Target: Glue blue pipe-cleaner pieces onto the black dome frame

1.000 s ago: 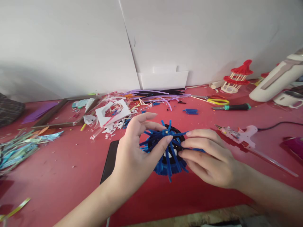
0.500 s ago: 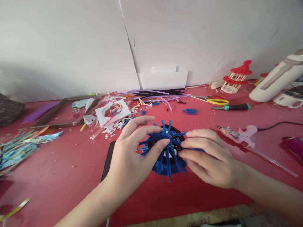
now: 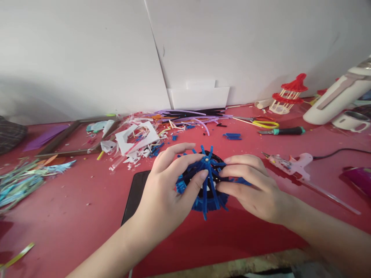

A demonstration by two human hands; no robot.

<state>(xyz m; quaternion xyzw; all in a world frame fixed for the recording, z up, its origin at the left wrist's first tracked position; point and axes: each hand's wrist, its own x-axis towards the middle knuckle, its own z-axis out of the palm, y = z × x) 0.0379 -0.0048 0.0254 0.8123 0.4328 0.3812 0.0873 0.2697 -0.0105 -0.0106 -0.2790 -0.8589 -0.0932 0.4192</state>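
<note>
A round craft piece of blue pipe cleaners (image 3: 205, 193) is held between my hands at mid-view. Its blue strips fan out from a small pale tip over a black ring (image 3: 218, 156) and a blue fringed rim. My left hand (image 3: 171, 185) is closed on the top of it from the left, with thumb and index finger beside the tip. From the right, the fingertips of my right hand (image 3: 255, 183) press on the strips at its side. Parts of the ring and the far strips are hidden by my fingers.
A pink glue gun (image 3: 295, 166) lies to the right, near a craft knife (image 3: 285, 131) and yellow-handled scissors (image 3: 265, 123). Behind stand a red-roofed stick model (image 3: 290, 94) and a bottle (image 3: 333, 96). Paper scraps (image 3: 136, 139) litter the back left; a black tablet-like slab (image 3: 135, 193) lies by my left hand.
My left thumb and index finger have shifted slightly around the tip, first uncovering it. The craft piece has tilted a little, while my right fingers keep their place on its side.
</note>
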